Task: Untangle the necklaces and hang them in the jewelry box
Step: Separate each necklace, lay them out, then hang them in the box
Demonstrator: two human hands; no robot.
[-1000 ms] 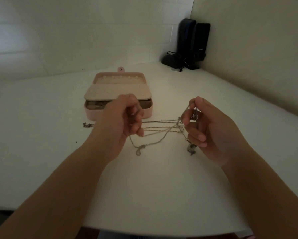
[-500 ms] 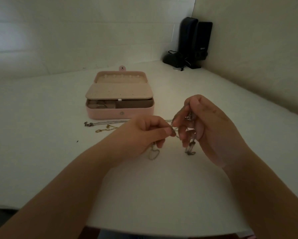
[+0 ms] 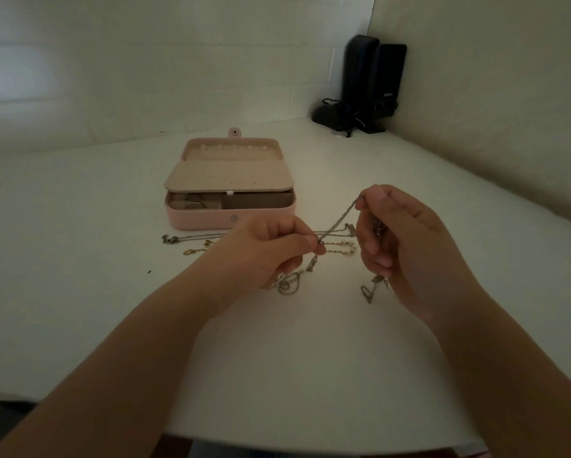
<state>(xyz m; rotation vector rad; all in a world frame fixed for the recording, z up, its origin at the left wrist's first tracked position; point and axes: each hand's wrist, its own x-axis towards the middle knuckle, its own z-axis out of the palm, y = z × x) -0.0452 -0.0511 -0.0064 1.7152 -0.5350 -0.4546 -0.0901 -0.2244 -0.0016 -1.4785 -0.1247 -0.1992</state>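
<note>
A silver necklace chain (image 3: 338,219) runs taut between my two hands above the white table. My left hand (image 3: 271,249) pinches its lower end between thumb and fingertips. My right hand (image 3: 400,239) pinches the upper end, with more chain and a clasp (image 3: 368,292) hanging below the palm. Tangled loops (image 3: 285,284) lie on the table under my left hand. A beaded gold chain (image 3: 338,249) lies between the hands. The pink jewelry box (image 3: 198,221) stands open behind them, with a row of hooks (image 3: 233,148) in its lid.
More chains (image 3: 191,242) lie on the table in front of the box's left end. Two black speakers (image 3: 371,84) with cables stand in the far right corner against the wall. The table's front edge (image 3: 277,439) runs below my forearms.
My hands were far apart with several chains stretched between them, then came close together. Now they have moved slightly apart again, my right hand raised, with one chain taut between them.
</note>
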